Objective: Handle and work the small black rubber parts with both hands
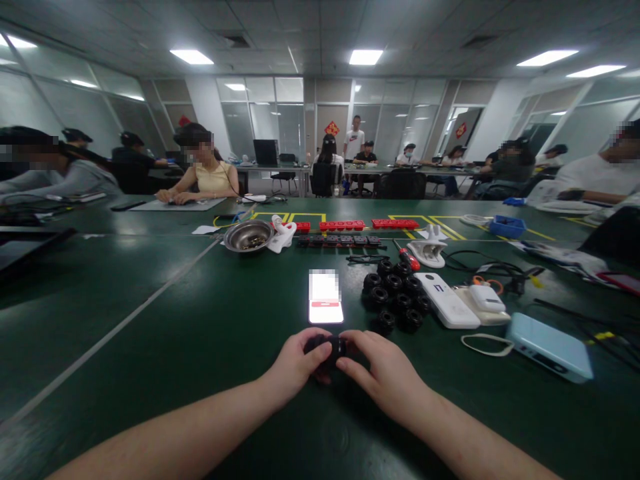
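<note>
My left hand (295, 363) and my right hand (383, 373) meet over the green table (150, 347), both gripping one small black round part (331, 348) between their fingers. Just beyond it lies a lit phone (325, 297), screen up. To the right of the phone sits a cluster of several more black round parts (397, 293). The underside of the held part is hidden by my fingers.
A metal bowl (249, 235), red and black part rows (345, 227), a red-handled screwdriver (406, 256), a white power bank (447, 300), a light blue box (550, 347) and cables lie beyond. Other people sit at the far and side tables.
</note>
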Action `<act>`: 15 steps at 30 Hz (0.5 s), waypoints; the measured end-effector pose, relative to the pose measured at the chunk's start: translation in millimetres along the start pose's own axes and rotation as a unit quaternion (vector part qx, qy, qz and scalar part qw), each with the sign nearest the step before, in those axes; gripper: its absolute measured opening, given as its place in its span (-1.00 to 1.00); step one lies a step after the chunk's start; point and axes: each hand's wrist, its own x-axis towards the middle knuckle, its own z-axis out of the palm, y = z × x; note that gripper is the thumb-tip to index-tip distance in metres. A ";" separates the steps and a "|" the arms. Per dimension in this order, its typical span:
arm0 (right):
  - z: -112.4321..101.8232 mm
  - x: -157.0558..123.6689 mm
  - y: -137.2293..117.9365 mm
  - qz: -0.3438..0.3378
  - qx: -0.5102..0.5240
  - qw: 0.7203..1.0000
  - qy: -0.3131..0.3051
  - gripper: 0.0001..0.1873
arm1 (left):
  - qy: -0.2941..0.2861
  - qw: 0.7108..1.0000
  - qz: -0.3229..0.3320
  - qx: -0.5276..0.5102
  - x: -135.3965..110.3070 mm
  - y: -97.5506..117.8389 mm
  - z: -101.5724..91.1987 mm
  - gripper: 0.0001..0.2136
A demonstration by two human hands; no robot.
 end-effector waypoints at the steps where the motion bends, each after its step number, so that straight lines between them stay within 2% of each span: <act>1: 0.1 0.2 0.1 -0.006 0.002 1.000 0.000 -0.72 | -0.002 1.000 0.000 -0.001 0.6 -1.4 -0.5 -0.55; 6: -0.4 -1.5 0.0 -0.092 0.022 0.995 0.030 -0.59 | 0.002 1.000 -0.015 -0.015 2.9 -3.7 -0.8 -0.56; 9: -0.8 -2.0 -0.7 -0.061 0.017 0.997 0.032 -0.57 | 0.009 1.000 -0.014 -0.018 1.2 0.0 0.4 -0.60; 12: -0.4 -0.5 -1.0 -0.003 0.010 1.000 0.004 -0.68 | 0.021 1.000 -0.016 -0.009 -0.6 2.5 1.3 -0.57; 15: 0.6 1.2 0.5 0.000 0.007 1.000 -0.011 -0.72 | 0.013 1.000 -0.014 -0.009 0.9 -0.1 0.5 -0.52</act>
